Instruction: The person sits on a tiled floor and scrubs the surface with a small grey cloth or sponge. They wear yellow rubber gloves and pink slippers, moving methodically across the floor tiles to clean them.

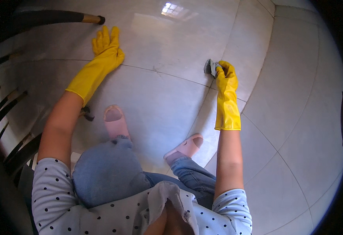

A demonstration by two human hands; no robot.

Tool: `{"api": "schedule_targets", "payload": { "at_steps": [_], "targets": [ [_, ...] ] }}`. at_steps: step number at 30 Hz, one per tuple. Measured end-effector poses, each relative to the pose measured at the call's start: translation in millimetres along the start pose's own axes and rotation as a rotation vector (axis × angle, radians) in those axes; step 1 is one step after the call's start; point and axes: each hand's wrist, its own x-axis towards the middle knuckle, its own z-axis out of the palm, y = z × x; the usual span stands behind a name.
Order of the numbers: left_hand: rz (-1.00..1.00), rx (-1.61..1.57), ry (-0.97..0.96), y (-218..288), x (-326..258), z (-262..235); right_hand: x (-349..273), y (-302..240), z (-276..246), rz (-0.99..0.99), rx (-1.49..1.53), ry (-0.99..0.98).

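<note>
**Reader:** What does the head view show of the hands?

**Describer:** Looking down, both wear yellow rubber gloves. The left hand is at eleven o'clock, fingers stretched out and slightly spread, holding nothing; it appears to lean on the tiled floor. The right hand, between one and two o'clock, has thumb and fingertips pinching a crumpled grey cloth. The cloth is at one o'clock, off the glove's left side; whether it touches the tile, I cannot tell.

**Reader:** What could go wrong?

**Describer:** I judge that the left palm could skid, since the tile is glossy and weight may be on that arm. The cloth could slip free, because only the fingertips grip it. A sideways sweep of the left hand might knock the furniture.

**Reader:** What else is around, and in the way?

**Describer:** Just beyond the left fingertips, at eleven, is a dark furniture leg with a tan end. More dark bars crowd nine o'clock, limiting the left arm. Near the centre, the left pink slipper is towards nine and the right pink slipper towards five. At three, what looks like a tiled wall bounds the right hand's reach.
</note>
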Motion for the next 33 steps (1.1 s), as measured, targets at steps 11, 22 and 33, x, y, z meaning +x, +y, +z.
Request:
{"api": "schedule_targets", "payload": {
  "at_steps": [11,22,33],
  "targets": [
    [-0.032,0.002,-0.021,3.9,-1.2,-4.3,5.8,-16.1,-16.1,-0.7,-0.698,-0.093],
    [-0.118,0.028,-0.252,9.8,4.0,-39.3,-13.2,13.0,13.9,-0.547,-0.777,-0.056],
    [-0.126,-0.048,-0.642,37.0,20.1,-83.7,116.7,-42.3,-18.5,-0.441,-0.532,0.086]
  ]
}}
